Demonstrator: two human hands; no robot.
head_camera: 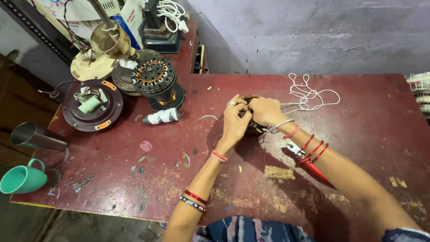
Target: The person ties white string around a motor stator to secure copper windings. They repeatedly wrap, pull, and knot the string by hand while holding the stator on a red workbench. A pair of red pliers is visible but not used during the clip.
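Hands, left (234, 120) and right (265, 111), cup wound coil (251, 99).

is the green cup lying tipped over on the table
No, the green cup stands upright at the table's near left corner, handle up toward the steel tumbler, which is the one lying on its side.

Boxes at the table's far left corner

A white and blue carton (130, 20) stands upright behind the motor parts; beside it a pale printed box (67, 13) leans, partly cut off.

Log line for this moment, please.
left hand: on wound coil | right hand: on coil | white cord: beside
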